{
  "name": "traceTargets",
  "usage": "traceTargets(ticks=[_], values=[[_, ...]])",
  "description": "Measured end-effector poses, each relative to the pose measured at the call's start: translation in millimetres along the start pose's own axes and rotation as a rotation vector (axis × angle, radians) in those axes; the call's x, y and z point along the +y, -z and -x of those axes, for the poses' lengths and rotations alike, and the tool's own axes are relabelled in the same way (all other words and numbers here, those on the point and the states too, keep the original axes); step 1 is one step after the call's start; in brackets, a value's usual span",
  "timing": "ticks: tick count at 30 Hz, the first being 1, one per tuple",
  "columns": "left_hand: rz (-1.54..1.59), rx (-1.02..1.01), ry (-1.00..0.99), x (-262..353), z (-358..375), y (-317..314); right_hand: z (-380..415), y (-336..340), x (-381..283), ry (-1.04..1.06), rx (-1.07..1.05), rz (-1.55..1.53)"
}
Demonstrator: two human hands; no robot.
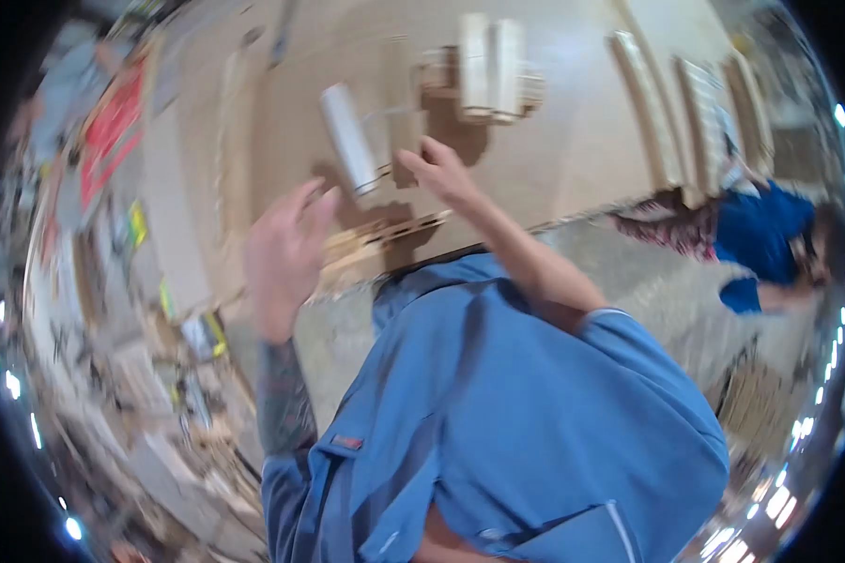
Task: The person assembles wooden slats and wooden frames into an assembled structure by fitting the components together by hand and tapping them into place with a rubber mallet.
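Note:
My left hand [291, 249] is raised over the near left of the wooden table [282, 131], blurred, its fingers apart and nothing visible in them. To its right a white-faced block [349, 139] lies at a slant. My right hand [437, 174] has its fingers curled beside the edge of a thin wooden strip [401, 117]; whether they grip it is hidden by blur. Below both hands, wooden pieces with slots [385, 236] lie along the near table edge.
Light wooden blocks [491, 70] are stacked farther back. Long wooden pieces [646, 108] line the right of the table. Beyond that edge is a person in a blue top [765, 230]. Boards and clutter [174, 375] cover the lower left.

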State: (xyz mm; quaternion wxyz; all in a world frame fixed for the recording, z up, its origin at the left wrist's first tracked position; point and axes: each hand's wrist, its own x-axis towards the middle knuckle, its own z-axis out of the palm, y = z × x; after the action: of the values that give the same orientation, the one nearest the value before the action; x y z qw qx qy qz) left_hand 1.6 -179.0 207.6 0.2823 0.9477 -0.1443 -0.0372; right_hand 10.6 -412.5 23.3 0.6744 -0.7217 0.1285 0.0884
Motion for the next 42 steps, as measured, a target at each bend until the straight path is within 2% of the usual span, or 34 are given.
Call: traceTargets(ticks=[1,2,3,6,7,10,14,16,17,19,22,23,26,27,29,30,31,32,34,36,37,38,40,41,42], values=[[-0.009,-0.017,0.021,4.8,-2.0,2.0,10.1,-8.5,2.5,0.183,-0.14,-0.087],[-0.002,0.01,0.015,4.9,-1.6,1.9,18.4,-13.5,6.8,0.168,-0.239,-0.063],[0.015,0.03,-0.003,3.6,-0.8,0.6,21.2,-15.0,8.4,0.069,-0.321,0.126],[0.003,0.017,0.026,3.9,-1.1,0.0,32.6,-30.8,1.2,0.023,-0.393,0.13],[0.0,0.018,0.035,2.9,0.1,-0.2,33.9,-34.2,-1.3,0.126,-0.355,0.188],[-0.006,0.058,0.014,-1.1,2.2,-3.4,34.7,-37.6,0.4,0.227,-0.396,0.294],[-0.01,0.092,-0.011,-1.9,2.0,-2.8,48.9,-41.7,1.3,0.268,-0.431,0.442],[-0.004,0.091,-0.006,-1.7,0.8,-3.1,56.1,-47.0,6.9,0.387,-0.338,0.571],[0.004,0.086,-0.006,-1.2,0.4,-2.5,60.3,-47.3,8.8,0.38,-0.343,0.57],[0.008,0.072,-0.009,-1.9,1.1,-1.1,70.2,-50.1,-3.2,0.628,-0.247,0.737],[0.011,0.05,-0.093,2.4,-0.3,3.7,71.0,-59.5,9.0,0.585,-0.252,0.738],[-0.027,0.008,-0.055,5.1,2.0,5.1,70.8,-61.4,20.5,0.57,-0.29,0.722],[-0.1,-0.077,-0.076,19.0,0.3,4.1,84.0,-18.6,7.5,0.552,-0.311,0.539],[-0.095,-0.09,-0.084,23.6,0.3,2.9,95.3,10.1,4.6,0.547,-0.224,0.528],[-0.082,-0.133,-0.046,30.1,1.0,0.7,106.8,96.3,6.8,0.459,0.24,0.669],[-0.08,-0.167,-0.005,31.7,1.6,-0.3,103.9,155.9,26.1,0.411,0.568,0.927],[-0.066,-0.152,-0.026,28.5,1.9,-2.8,107.5,216.0,20.5,0.336,0.868,1.044],[-0.051,-0.133,-0.052,25.0,1.8,-4.7,116.6,269.7,6.2,0.109,1.123,1.264],[-0.017,-0.145,0.007,23.4,3.7,-6.5,132.7,357.6,2.7,-0.091,1.472,1.373],[0.025,-0.135,-0.029,12.3,4.9,-12.0,153.1,421.4,7.8,-0.234,1.558,1.527],[0.027,-0.14,-0.007,9.7,7.9,-12.3,161.4,434.7,5.1,-0.263,1.579,1.503],[0.019,-0.141,0.027,10.9,7.0,-13.3,167.3,444.7,1.9,-0.347,1.552,1.464],[0.02,-0.148,0.039,21.1,4.7,-13.1,170.2,446.0,-7.6,-0.413,1.679,1.5],[0.0,-0.164,0.092,20.4,7.5,-8.7,169.4,447.5,-11.6,-0.405,1.676,1.487],[0.047,-0.158,0.084,16.6,7.2,-9.6,168.1,450.1,-13.4,-0.355,1.585,1.33]])
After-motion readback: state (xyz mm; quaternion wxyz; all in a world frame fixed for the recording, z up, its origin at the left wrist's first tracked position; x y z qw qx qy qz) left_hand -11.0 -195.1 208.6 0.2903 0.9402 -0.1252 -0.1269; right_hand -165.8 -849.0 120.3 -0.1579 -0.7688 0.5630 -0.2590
